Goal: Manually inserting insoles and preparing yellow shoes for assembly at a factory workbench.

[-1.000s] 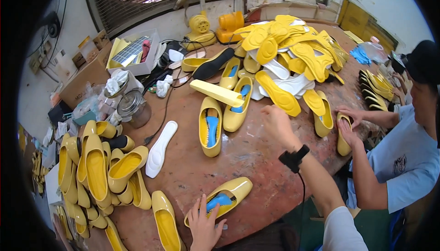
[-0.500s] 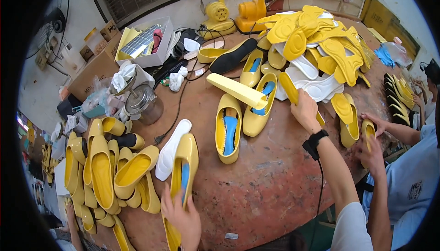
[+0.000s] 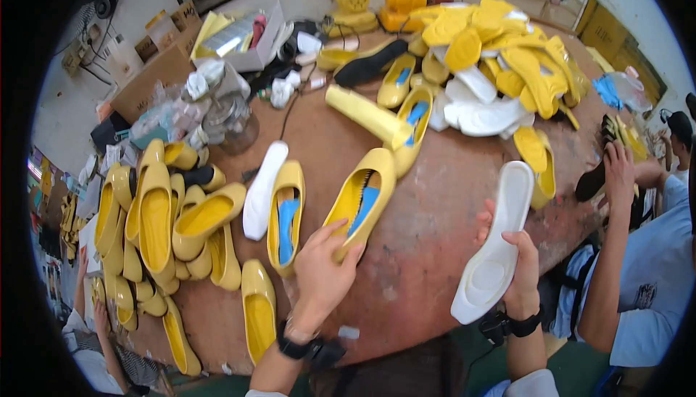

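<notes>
Head; right fingers [image 3: 525, 250] around insole [image 3: 493, 249]

Left hand [image 3: 325, 270]: one yellow shoe [image 3: 383, 167] is gripped at its heel end, toe turned far; a blue insert [image 3: 367, 205] is seen inside. Right hand [image 3: 522, 270]: one white insole [image 3: 493, 252] is held tilted above the near right of the brown tabletop [image 3: 428, 274]. To the left of the gripped shoe: a second shoe [image 3: 291, 172] with blue insert, flanked by a flat white insole blank [image 3: 265, 187]. Far left: a glass jar [image 3: 235, 130]. Left: yellow shoes, stacked [image 3: 154, 216]. Far right: yellow insoles, heaped [image 3: 507, 49]. Right: a black-soled item [image 3: 592, 182] is handled by a co-worker [image 3: 652, 259].
</notes>
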Demonstrator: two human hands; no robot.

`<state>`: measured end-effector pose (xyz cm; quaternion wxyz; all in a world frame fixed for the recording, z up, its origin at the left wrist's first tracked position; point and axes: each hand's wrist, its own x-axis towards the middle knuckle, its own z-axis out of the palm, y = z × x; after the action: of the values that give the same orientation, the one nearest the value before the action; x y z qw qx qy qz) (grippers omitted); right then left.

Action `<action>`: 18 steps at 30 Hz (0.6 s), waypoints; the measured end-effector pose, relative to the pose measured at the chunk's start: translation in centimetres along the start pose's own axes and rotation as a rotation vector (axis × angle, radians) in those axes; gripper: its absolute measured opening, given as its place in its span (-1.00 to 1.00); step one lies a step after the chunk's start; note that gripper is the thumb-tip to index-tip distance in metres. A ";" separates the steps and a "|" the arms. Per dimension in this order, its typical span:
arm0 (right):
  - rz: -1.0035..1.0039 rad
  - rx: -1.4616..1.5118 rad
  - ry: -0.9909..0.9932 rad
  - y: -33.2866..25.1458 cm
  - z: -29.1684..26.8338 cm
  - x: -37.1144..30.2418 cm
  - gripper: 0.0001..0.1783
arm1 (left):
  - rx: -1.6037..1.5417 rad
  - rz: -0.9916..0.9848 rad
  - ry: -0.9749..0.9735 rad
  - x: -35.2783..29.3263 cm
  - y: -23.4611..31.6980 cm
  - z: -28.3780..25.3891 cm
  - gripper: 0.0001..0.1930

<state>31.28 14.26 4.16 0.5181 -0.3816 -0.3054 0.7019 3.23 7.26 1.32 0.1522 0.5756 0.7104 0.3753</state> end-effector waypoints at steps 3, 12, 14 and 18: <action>0.100 -0.041 -0.074 0.5 -1.5 -2.8 -0.34 | -0.071 -0.013 -0.187 -7.8 0.4 -4.5 -0.87; -0.691 -1.315 -0.618 5.3 2.6 -5.8 -0.48 | 0.171 0.068 -0.249 -17.5 -6.2 -5.2 -0.43; -0.726 -1.376 -0.703 7.6 4.1 -6.4 -0.46 | 0.093 0.079 -0.137 -17.5 -6.0 -3.5 -0.27; -0.683 -1.220 -0.949 13.8 5.5 -6.4 -0.56 | -0.077 0.103 0.042 -19.0 -8.3 -1.5 0.22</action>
<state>20.87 4.13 -2.97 0.2217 -0.1459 -0.9148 0.3046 1.94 -11.42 -7.63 0.1398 0.5971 0.6679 0.4216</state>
